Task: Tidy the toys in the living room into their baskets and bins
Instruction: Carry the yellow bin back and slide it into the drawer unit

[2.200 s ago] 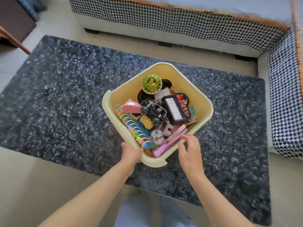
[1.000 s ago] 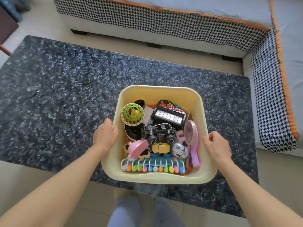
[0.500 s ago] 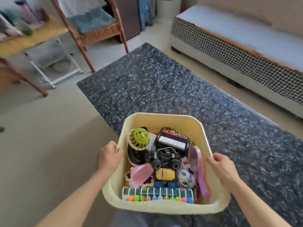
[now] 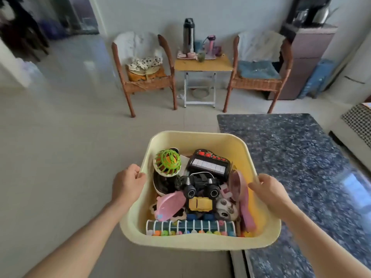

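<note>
Forearms frame the view on both sides, and between them I carry the yellow bin (image 4: 200, 240), lifted clear of the floor and roughly level. To carry it well, I judge I should keep the two sides at even height, since the toys are heaped close to the rim and a tilt toward me could spill the bead rack (image 4: 190, 227) lying along the near wall. Slow steps and a straight path would also help, as the rug's (image 4: 301, 157) edge lies just to my right and could catch a foot.

My left hand (image 4: 126, 183) is curled over the left rim, fingers hooked inward and thumb outside, gripping the wall firmly. My right hand (image 4: 269, 189) clasps the right rim the same way, fingers folded over the edge. Neither hand touches any toy.

Inside, a yellow car (image 4: 200, 203) sits under a black truck (image 4: 197, 184), with a pink brush (image 4: 243, 199) along the right wall. Farther in lie a toy piano (image 4: 209, 164) and a green ball (image 4: 168, 162).

Beyond the bin, bare tile stretches to two wicker chairs (image 4: 146, 77) flanking a small table (image 4: 202, 64) against the far wall. I cannot tell where the bin belongs.
</note>
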A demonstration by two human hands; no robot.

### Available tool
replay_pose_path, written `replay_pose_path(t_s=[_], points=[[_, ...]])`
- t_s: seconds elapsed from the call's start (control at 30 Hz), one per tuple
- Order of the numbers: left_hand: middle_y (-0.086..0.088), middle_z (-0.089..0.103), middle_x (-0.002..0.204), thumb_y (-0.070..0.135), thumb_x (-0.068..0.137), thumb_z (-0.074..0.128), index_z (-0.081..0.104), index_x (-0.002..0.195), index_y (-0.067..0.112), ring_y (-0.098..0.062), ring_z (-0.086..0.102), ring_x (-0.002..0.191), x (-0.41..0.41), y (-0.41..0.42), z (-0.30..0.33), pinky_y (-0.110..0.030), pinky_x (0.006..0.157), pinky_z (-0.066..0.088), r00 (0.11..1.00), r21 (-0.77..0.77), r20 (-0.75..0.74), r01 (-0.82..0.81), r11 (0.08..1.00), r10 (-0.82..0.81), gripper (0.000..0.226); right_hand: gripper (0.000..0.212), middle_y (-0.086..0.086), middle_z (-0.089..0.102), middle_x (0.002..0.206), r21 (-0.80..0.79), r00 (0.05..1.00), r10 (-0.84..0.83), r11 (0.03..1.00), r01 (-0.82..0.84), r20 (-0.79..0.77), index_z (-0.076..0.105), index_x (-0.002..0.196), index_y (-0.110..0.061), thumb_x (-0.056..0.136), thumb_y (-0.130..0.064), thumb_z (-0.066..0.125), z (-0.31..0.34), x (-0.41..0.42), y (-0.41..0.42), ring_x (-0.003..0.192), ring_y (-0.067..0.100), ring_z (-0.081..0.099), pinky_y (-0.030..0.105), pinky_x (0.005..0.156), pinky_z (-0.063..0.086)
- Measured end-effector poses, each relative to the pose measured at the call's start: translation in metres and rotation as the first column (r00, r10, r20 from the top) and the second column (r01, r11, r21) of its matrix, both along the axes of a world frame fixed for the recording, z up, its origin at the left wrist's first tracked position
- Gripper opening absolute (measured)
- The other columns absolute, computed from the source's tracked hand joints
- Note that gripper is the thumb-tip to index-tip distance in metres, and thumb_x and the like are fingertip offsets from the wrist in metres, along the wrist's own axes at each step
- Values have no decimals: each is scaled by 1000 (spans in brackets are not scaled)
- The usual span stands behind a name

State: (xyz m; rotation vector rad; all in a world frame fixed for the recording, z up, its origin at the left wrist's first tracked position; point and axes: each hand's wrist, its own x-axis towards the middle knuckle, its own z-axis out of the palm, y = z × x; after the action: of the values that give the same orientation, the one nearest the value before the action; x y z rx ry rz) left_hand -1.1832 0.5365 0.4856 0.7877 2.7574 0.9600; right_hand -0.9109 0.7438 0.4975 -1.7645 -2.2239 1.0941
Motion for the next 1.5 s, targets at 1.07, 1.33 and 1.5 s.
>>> replay_pose_path(t_s=[1.07,1.33,1.5], points=[[-9,62,77,16,86,55,58,85,5,-24,53,74,-154,-580,10,-29,59,37,-75,-65,80,-995,-69,994,11,10,2,52,66,-44,-65,998,-66,-997,-18,58,82,-5,84,-15,54,-20,-650,-536,62,18,48,24,50,34],[-3,57,63,15,84,56,56,79,9,-23,53,59,-187,-744,-8,-32,55,41,-282,-106,114,-957,-270,953,9,20,2,51,65,-34,-295,955,-295,-955,-4,47,65,-12,83,-16,55,-43,-731,-746,65,22,49,27,52,33],[-2,57,66,14,83,57,57,79,9,-22,52,62,-230,-854,1,-29,54,38,-340,-121,112,-937,-327,934,6,15,5,53,69,-68,-349,937,-348,-935,-3,52,70,-8,82,-16,55,-41,-780,-866,70,24,51,29,57,35]])
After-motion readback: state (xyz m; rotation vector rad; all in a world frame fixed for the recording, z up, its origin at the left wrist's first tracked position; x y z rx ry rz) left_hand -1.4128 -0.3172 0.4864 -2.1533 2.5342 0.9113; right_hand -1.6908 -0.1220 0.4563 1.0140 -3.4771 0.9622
